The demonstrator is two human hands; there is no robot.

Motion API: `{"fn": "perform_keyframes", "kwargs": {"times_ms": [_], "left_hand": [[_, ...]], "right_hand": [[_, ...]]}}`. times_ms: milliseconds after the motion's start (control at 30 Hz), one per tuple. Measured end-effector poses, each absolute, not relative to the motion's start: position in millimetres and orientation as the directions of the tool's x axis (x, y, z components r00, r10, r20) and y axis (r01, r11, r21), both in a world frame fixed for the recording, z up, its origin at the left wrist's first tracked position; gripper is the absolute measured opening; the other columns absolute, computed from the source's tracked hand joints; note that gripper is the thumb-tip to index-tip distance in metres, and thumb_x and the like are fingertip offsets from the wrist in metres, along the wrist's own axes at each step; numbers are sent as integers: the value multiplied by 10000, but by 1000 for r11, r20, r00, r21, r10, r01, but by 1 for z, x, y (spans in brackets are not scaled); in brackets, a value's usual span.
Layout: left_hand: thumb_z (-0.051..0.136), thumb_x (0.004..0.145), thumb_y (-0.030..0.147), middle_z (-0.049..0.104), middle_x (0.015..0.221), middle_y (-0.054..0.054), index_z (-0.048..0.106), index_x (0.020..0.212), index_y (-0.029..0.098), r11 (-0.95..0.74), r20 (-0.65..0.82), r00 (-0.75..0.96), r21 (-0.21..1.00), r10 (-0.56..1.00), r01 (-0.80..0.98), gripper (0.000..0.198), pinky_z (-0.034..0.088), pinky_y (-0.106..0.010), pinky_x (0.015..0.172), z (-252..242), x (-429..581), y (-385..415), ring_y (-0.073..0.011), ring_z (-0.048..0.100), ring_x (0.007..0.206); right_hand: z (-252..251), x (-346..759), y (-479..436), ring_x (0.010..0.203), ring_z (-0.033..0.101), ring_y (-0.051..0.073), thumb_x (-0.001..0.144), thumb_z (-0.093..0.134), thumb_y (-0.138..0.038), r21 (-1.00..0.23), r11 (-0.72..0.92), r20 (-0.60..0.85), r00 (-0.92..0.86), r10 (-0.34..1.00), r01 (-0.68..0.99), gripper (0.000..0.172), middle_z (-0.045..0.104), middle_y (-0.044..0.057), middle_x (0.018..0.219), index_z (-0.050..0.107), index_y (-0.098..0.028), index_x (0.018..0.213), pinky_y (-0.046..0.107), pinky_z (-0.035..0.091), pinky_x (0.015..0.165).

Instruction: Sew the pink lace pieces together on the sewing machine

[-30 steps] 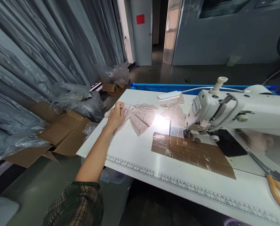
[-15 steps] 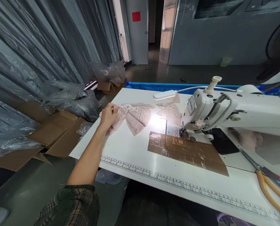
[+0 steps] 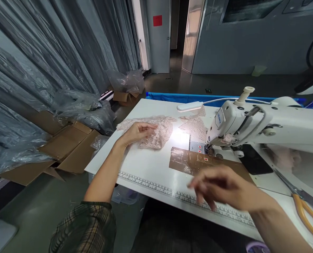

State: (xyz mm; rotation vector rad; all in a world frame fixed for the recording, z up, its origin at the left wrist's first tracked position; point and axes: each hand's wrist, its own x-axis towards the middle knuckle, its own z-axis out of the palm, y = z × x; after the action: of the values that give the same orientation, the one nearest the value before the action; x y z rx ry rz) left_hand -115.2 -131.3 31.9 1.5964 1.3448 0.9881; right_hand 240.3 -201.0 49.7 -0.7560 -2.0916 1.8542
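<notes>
My left hand is over the left part of the sewing table, its thumb and fingers pinching a pale pink lace piece. The lace is folded over and bunched under the fingertips. Slightly blurred, my right hand hangs above the table's front edge, fingers apart and loosely curved, with nothing in it. It is in front of a brown sheet that lies before the needle. More lace rests beside the presser foot of a white sewing machine.
A printed ruler strip runs along the table's front edge. Orange-handled scissors and a black phone-like slab lie on the right. A white lamp lights the needle area. Cardboard boxes stand left of the table.
My left hand has moved right, folding the lace over from its spread position. My right hand has come into view from the lower right. The view has shifted slightly left.
</notes>
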Motion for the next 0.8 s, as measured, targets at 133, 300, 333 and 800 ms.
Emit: {"fn": "perform_keyframes", "kwargs": {"times_ms": [133, 300, 333, 800], "left_hand": [[665, 804, 430, 713, 853, -67, 730, 1017, 161, -144, 247, -134, 842, 960, 519, 349, 488, -272, 626, 13, -115, -120, -173, 630, 724], [761, 719, 442, 637, 820, -21, 703, 928, 192, -209, 244, 50, 690, 969, 693, 331, 452, -275, 617, 6, -95, -122, -161, 558, 688], [777, 701, 432, 630, 831, -21, 693, 881, 195, -234, 233, 102, 655, 967, 718, 310, 450, -280, 633, 6, -91, -123, -165, 556, 703], [729, 790, 304, 562, 595, 28, 584, 692, 177, 11, 70, -531, 989, 844, 147, 217, 453, -237, 563, 6, -133, -97, -110, 530, 536]], "right_hand": [[44, 182, -150, 616, 593, 86, 932, 586, -449, -952, -17, -241, -716, 655, 305, 315, 688, 39, 797, 685, -153, 980, 193, 497, 565], [20, 125, -115, 562, 633, 127, 940, 537, -546, -885, -144, -361, -459, 812, 442, 444, 699, 110, 773, 597, -141, 768, 219, 502, 462], [15, 115, -110, 548, 643, 133, 935, 534, -568, -885, -184, -381, -439, 814, 427, 460, 698, 114, 750, 577, -147, 754, 228, 522, 465], [2, 164, -133, 527, 649, 80, 874, 676, -183, -854, -390, -519, -519, 679, 343, 161, 691, 41, 656, 577, -137, 755, 145, 536, 497]]}}
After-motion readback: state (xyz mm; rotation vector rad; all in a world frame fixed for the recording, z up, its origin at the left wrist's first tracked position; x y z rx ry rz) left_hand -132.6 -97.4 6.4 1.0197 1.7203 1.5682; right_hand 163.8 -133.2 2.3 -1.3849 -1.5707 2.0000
